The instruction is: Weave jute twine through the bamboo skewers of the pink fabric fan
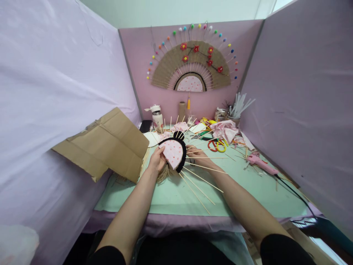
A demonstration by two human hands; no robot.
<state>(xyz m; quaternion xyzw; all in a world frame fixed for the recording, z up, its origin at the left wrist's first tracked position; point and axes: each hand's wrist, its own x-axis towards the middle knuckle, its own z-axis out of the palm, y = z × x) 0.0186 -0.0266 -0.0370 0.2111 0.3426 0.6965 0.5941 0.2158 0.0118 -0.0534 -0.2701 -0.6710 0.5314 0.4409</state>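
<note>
My left hand (157,159) is closed around the straight edge of a small handmade fan (173,152), its thumb on the front. Pink dotted cloth covers the fan's half-round base, and a black band (182,160) runs along the curve. Thin wooden sticks (205,167) spread out from that band. Beside the curved edge, among the sticks, my right hand (197,154) has its fingers pinched together; what lies between them is hidden. A thin black loop (192,162) shows just below these fingers. Behind the fan's top sits a black rounded piece (178,135). Under the base hangs beige string (164,175).
Folded cardboard (110,147) leans at left. Scissors (217,145), pliers (202,137) and pink cloth (224,129) lie behind my right hand. A pink glue gun (260,162) with a black cord rests at right. A bottle (157,117) stands behind; a large fan (193,62) hangs above.
</note>
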